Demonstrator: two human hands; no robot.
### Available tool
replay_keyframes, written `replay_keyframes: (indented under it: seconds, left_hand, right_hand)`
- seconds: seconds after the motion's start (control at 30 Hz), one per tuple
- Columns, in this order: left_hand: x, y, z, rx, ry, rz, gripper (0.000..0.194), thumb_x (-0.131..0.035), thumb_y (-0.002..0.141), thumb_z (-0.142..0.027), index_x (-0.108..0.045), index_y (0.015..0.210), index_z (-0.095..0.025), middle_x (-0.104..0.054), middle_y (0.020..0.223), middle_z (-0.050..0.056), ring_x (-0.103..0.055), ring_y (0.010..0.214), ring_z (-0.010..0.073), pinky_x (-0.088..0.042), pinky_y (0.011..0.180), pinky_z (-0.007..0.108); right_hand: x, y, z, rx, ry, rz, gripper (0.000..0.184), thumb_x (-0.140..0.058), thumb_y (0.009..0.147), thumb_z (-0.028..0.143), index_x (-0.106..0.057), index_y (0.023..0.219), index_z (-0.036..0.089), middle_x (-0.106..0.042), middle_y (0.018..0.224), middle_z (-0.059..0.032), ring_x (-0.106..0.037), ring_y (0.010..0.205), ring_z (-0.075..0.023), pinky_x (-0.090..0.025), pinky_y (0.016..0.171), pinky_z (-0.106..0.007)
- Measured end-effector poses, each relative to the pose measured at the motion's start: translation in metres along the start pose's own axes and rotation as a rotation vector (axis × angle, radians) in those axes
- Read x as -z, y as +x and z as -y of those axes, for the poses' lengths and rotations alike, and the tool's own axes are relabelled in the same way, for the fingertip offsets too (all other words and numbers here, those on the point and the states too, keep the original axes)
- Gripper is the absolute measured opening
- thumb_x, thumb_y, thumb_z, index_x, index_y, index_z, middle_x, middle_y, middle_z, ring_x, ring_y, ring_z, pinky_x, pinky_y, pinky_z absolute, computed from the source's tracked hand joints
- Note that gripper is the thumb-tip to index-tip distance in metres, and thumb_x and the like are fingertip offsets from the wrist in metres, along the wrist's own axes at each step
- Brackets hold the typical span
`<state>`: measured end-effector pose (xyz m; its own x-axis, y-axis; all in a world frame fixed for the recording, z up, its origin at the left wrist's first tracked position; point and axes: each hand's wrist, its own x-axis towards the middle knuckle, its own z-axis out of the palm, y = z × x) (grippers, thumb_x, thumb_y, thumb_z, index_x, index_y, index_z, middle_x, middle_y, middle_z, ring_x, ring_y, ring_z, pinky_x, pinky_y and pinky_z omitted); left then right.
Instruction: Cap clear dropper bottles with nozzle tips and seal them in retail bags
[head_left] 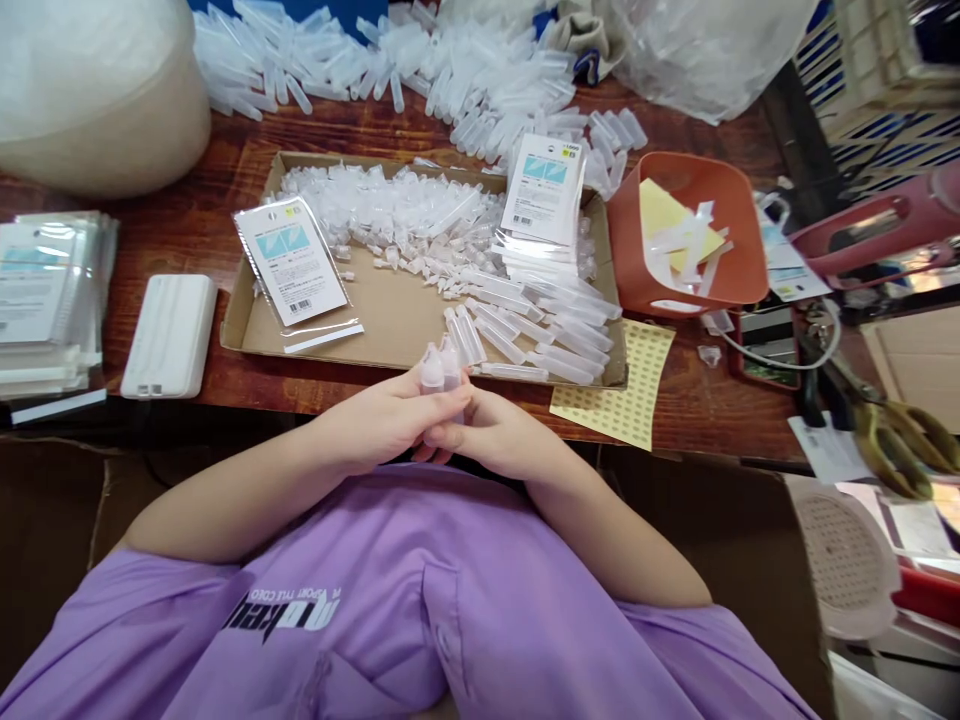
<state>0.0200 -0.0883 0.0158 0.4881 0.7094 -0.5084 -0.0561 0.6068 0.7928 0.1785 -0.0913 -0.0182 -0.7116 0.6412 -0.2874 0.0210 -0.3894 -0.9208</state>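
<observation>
Head view: tabletop point(171, 243) bears a tray point(375, 335); at its near side, left hand point(384, 412) and right hand point(504, 428), fingers closed round upright tubes point(442, 370). Judged light, thin-walled, squeezable, slightly slick; grip bodies gently, sparing narrow tips.

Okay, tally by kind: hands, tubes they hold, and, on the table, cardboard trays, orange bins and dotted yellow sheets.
Left hand and right hand: 2
Held tubes visible: 2
Cardboard tray: 1
Orange bin: 1
Dotted yellow sheet: 1
Total: 7
</observation>
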Motion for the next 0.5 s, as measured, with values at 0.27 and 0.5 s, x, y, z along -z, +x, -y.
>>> replay_keyframes:
  seconds: [0.27, 0.5]
  left_hand:
    - [0.056, -0.004, -0.031, -0.446, 0.589, -0.405, 0.057, -0.070, 0.080, -0.053, -0.059, 0.124, -0.019, -0.067, 0.113, 0.009, -0.060, 0.114, 0.0278, -0.043, 0.102, 0.040]
    - [0.156, -0.004, -0.051, -0.199, 1.180, -1.246, 0.067, -0.059, 0.078, -0.071, -0.067, 0.102, -0.009, -0.050, 0.135, 0.023, -0.033, 0.132, 0.0494, -0.023, 0.111, 0.061]
  right_hand:
    - [-0.005, 0.002, 0.000, -0.095, 0.447, 0.045, 0.047, -0.077, 0.073, 0.057, -0.060, 0.081, 0.014, -0.068, 0.068, 0.0007, -0.069, 0.057, -0.0093, -0.056, 0.054, -0.015]
    - [-0.003, 0.003, -0.003, -0.214, 0.592, 0.109, 0.043, -0.079, 0.075, 0.051, -0.060, 0.082, 0.014, -0.076, 0.074, -0.0062, -0.073, 0.063, -0.0133, -0.059, 0.058, -0.018]
